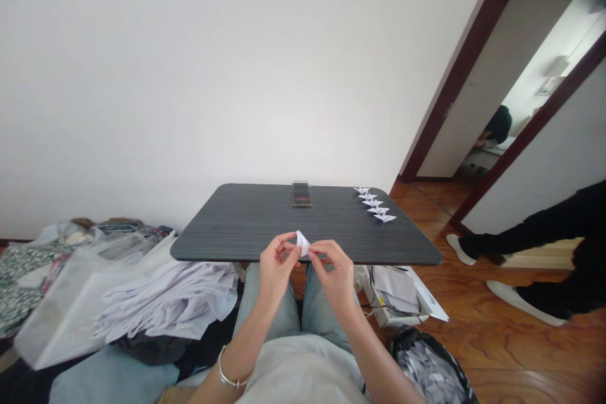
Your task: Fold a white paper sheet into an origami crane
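Note:
A small folded white paper piece (302,243) is pinched between both hands just above the near edge of a dark grey table (246,221). My left hand (276,265) grips its left side with thumb and fingers closed. My right hand (334,268) pinches its right side the same way. A silver bracelet sits on my left wrist. A row of several finished white folded paper figures (375,204) lies at the table's far right. A phone (302,194) rests at the far middle edge.
Heaped white bags and cloth (142,293) lie left of my knees. A box with papers (402,297) stands under the table at right, beside a dark bag of scraps (430,366). Another person's legs in white shoes (521,265) cross the wooden floor at right. A doorway opens beyond.

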Tool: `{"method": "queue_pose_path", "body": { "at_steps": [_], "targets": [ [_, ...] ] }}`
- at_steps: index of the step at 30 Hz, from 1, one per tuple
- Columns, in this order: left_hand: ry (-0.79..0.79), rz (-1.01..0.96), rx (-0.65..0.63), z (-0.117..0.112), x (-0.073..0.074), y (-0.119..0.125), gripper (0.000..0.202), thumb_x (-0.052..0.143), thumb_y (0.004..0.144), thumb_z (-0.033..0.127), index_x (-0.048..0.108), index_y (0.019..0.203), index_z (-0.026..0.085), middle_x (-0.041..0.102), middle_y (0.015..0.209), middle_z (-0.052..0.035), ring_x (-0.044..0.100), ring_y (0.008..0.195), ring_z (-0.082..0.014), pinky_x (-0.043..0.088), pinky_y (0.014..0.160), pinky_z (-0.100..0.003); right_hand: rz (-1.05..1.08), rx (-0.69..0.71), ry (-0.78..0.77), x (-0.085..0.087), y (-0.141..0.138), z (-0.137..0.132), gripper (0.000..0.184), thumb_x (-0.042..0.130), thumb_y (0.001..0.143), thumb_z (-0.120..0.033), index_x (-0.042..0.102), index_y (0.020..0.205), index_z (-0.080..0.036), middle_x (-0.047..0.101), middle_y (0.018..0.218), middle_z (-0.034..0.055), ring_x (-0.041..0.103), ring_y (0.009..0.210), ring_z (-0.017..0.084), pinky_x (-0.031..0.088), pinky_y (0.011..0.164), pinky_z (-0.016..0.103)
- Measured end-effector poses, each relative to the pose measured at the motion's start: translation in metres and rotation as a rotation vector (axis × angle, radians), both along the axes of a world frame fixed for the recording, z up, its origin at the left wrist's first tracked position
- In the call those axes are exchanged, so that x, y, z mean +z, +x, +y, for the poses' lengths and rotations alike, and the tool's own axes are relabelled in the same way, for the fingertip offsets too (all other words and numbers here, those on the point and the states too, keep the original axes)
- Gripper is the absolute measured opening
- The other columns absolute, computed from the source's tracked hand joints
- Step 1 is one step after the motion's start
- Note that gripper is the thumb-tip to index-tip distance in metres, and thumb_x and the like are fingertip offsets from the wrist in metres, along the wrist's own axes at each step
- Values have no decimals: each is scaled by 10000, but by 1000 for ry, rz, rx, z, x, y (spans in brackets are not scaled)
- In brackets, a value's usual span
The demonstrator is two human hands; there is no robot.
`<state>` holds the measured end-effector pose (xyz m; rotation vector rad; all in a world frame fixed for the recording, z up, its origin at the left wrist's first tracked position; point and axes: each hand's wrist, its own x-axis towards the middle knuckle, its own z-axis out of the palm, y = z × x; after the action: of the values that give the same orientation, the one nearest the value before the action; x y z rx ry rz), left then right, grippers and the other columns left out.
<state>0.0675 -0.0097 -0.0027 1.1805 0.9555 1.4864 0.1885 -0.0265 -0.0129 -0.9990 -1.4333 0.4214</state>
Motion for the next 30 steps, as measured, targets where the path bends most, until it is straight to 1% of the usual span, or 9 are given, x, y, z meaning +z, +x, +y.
{"method": "queue_pose_path", "body": {
  "at_steps": [6,11,15,18,24,30],
  "targets": [
    [-26,-8,-21,-1,0,2,239,680,673,239,609,875,133,638,700,-17,590,607,-117,463,468,-175,-57,-51,92,-2,-1,-1,115,550,808,-152,637,772,-218,646,840,57,619,763,181,513,560,262],
    [-28,-24,-68,-2,0,2,205,686,675,251,618,828,132,687,770,-47,613,641,-128,460,478,-180,-103,-54,104,-3,1,-1,154,546,811,-133,676,808,-215,661,873,69,639,778,184,529,587,269],
    [-39,-36,-93,-3,0,1,207,685,683,243,647,851,128,703,800,-57,628,674,-137,483,523,-195,-96,-28,89,-6,3,0,138,576,809,-166,694,858,-220,674,925,78,650,806,194,553,609,283],
    [-47,-56,-80,-2,-1,1,204,685,683,229,665,858,124,711,804,-58,630,670,-136,498,545,-205,-70,-4,80,-8,3,1,136,598,802,-186,699,884,-223,678,952,81,653,827,201,569,621,292],
    [-39,-43,-60,-2,-3,3,208,680,682,221,701,867,128,724,835,-72,644,696,-160,524,574,-237,-54,-8,92,-10,4,2,155,586,797,-168,707,876,-223,695,954,87,665,844,215,578,661,323],
    [-38,-50,-72,-3,-4,2,241,695,668,228,703,891,137,731,856,-80,669,742,-191,544,614,-275,-50,-4,103,-9,4,2,162,576,802,-160,709,866,-227,709,946,85,670,856,220,574,701,348]
  ]
}}
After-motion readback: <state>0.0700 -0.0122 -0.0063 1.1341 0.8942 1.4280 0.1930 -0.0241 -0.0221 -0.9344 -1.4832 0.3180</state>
